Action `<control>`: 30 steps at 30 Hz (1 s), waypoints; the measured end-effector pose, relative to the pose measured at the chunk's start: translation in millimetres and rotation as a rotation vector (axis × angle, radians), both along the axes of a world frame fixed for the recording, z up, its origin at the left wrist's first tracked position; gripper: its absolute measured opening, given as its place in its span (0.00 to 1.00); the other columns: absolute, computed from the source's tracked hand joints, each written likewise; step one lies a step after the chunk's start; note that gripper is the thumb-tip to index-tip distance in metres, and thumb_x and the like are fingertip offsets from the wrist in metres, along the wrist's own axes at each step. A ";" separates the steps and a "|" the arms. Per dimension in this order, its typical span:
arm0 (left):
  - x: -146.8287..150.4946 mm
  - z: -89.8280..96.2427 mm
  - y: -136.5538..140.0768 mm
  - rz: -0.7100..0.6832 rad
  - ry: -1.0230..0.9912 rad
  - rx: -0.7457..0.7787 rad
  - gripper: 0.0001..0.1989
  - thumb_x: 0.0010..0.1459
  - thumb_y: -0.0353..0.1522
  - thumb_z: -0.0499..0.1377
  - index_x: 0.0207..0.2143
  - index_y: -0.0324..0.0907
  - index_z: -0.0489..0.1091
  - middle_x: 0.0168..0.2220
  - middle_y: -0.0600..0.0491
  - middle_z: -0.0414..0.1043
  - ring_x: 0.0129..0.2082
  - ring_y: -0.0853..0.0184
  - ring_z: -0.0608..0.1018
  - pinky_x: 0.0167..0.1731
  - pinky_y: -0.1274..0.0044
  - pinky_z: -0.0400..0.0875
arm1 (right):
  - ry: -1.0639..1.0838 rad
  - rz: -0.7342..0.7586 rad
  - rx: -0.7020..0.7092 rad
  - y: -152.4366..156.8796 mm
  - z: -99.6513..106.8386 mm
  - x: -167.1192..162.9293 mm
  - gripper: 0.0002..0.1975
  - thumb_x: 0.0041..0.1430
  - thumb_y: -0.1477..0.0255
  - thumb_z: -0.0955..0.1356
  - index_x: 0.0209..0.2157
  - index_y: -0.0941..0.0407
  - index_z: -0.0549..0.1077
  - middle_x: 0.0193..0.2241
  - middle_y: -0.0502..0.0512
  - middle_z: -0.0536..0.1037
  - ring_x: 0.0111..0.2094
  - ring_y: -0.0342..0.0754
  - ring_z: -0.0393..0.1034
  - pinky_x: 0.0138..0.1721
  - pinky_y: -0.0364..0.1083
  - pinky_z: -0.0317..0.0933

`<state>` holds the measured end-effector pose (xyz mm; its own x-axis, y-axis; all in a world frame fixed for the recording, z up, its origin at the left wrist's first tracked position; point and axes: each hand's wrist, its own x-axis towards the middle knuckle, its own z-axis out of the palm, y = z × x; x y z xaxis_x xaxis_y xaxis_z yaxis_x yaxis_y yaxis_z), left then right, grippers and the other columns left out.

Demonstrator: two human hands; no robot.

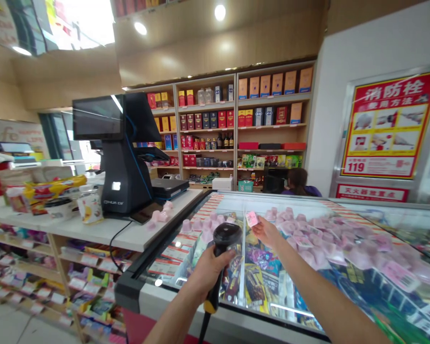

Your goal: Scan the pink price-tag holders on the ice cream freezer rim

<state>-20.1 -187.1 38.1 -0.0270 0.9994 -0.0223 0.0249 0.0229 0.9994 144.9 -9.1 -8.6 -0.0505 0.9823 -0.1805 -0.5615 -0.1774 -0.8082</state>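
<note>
My left hand (pixel 209 267) is closed round the handle of a black barcode scanner (pixel 227 234) with a yellow-edged base, held above the freezer's glass top. A cable hangs from its lower end. My right hand (pixel 267 231) pinches a small pink packet (pixel 252 219) with dark print on it, up and to the right of the scanner head. Scanner and packet are apart. Many pale pink cup-shaped packets (pixel 318 239) lie heaped on the glass to the right. A smaller group of pink packets (pixel 209 223) rests on the glass beyond the scanner.
Left of the freezer (pixel 129 282), a white counter (pixel 129 234) carries a cash register (pixel 125 162), a few pink pieces (pixel 161 215) and snack packages (pixel 53 191). Shelves of boxed goods (pixel 208 119) stand behind. A person (pixel 298 184) is partly visible beyond the freezer.
</note>
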 end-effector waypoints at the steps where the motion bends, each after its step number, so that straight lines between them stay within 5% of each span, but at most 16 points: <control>1: -0.4 0.7 0.1 -0.003 0.001 0.000 0.13 0.43 0.39 0.57 0.22 0.40 0.59 0.14 0.62 0.58 0.13 0.77 0.62 0.16 0.82 0.56 | -0.004 0.013 0.001 0.1 -0.4 -1.8 0.07 0.51 0.72 0.60 0.23 0.57 0.64 0.15 0.50 0.69 0.18 0.40 0.63 0.24 0.40 0.59; 5: -6.0 -1.0 4.8 -0.011 -0.007 0.007 0.14 0.42 0.41 0.58 0.23 0.39 0.60 0.15 0.61 0.59 0.14 0.76 0.63 0.16 0.82 0.57 | -0.242 -0.025 0.071 2.1 -6.2 -4.5 0.09 0.52 0.69 0.59 0.22 0.57 0.64 0.16 0.50 0.69 0.20 0.41 0.64 0.27 0.41 0.59; 10: -22.2 -8.3 14.1 0.044 0.021 -0.029 0.16 0.40 0.42 0.59 0.22 0.39 0.60 0.14 0.61 0.59 0.14 0.76 0.63 0.16 0.82 0.56 | -1.133 -0.223 0.369 6.3 -21.1 -5.1 0.10 0.48 0.68 0.61 0.29 0.58 0.69 0.27 0.56 0.74 0.32 0.48 0.67 0.33 0.44 0.58; 13: -32.2 -12.3 16.8 0.062 -0.007 -0.045 0.16 0.41 0.42 0.59 0.22 0.39 0.59 0.13 0.62 0.58 0.13 0.76 0.62 0.16 0.82 0.55 | -1.456 -0.212 0.461 8.9 -28.0 -14.0 0.12 0.48 0.70 0.62 0.34 0.59 0.70 0.33 0.58 0.74 0.36 0.49 0.67 0.36 0.43 0.56; 24: -34.9 -12.4 18.1 0.091 0.018 -0.054 0.16 0.41 0.42 0.58 0.21 0.39 0.60 0.12 0.61 0.58 0.13 0.76 0.62 0.16 0.82 0.54 | -1.555 -0.160 0.539 27.1 -25.7 -86.1 0.20 0.50 0.68 0.61 0.45 0.62 0.65 0.40 0.61 0.72 0.43 0.51 0.64 0.43 0.45 0.54; 30: -18.9 -8.7 19.4 0.030 0.024 -0.050 0.16 0.40 0.42 0.59 0.23 0.39 0.61 0.14 0.61 0.59 0.14 0.75 0.62 0.17 0.81 0.56 | -1.752 -0.212 0.567 23.8 6.2 -15.0 0.19 0.48 0.70 0.62 0.44 0.59 0.66 0.43 0.61 0.69 0.46 0.52 0.61 0.45 0.47 0.52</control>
<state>-38.9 -167.6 29.4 -0.0581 0.9958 -0.0707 0.0473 0.0735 0.9962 129.9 14.7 -2.4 -0.0749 0.9005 0.4283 0.9054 0.2414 -0.3492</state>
